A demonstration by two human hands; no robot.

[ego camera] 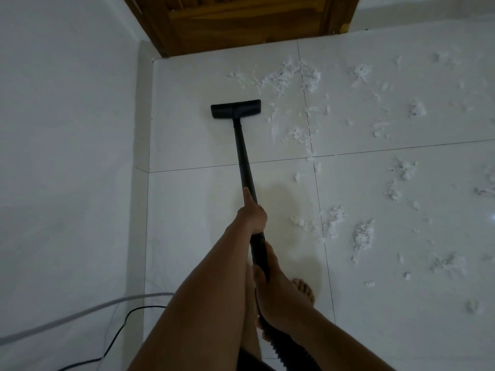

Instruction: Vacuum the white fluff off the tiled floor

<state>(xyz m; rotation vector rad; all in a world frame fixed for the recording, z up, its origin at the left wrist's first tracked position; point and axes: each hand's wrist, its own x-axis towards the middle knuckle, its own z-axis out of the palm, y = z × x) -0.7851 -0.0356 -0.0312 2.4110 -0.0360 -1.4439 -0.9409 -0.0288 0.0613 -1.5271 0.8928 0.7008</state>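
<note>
right hand [276, 287] and left hand [253, 216] grip wand [242, 145]

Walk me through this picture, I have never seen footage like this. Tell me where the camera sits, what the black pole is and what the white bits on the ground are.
This is one picture, from a wide-angle camera worn on a person's head, looking down along their bare arms. No robot here: two hands grip a black vacuum wand. The left hand holds it further along, the right hand nearer the body, where the ribbed hose begins. At the far end the flat floor head rests on a bare patch of the tiled floor. The white fluff lies scattered to its right and just beyond it. A wooden door is at the top, a wall on the left, and a black cord trails at lower left.
</note>
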